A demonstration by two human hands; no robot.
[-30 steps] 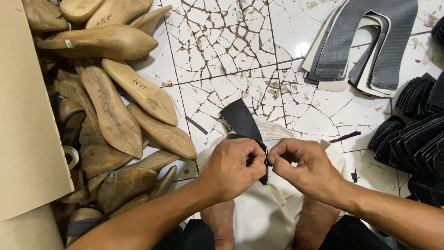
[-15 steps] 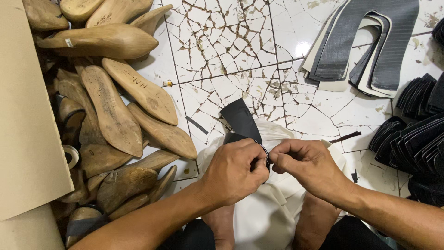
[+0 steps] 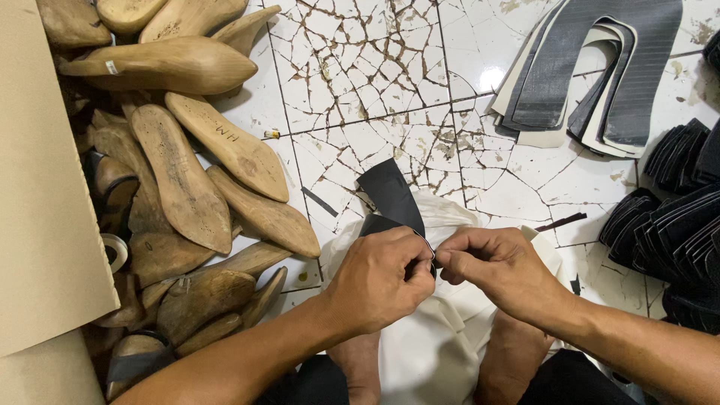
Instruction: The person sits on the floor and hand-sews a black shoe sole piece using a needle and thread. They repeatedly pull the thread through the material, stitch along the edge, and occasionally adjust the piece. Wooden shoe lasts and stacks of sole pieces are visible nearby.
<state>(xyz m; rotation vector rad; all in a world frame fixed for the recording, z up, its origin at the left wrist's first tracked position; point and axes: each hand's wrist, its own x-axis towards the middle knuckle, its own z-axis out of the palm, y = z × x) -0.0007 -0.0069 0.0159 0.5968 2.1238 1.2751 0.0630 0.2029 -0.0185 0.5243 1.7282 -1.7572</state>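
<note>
Two bare hands pinch the edge of a dark shoe-upper piece over a white cloth

The left hand and right hand meet fingertip to fingertip, both closed narrowly on the near edge of the black leather piece, whose free end sticks up and away from the person above the knuckles. It is held just above the white cloth spread on the cracked white tile floor. To the left lies a heap of wooden shoe lasts beside a cardboard sheet; grey U-shaped cut pieces lie at upper right, stacked black pieces at right
</note>
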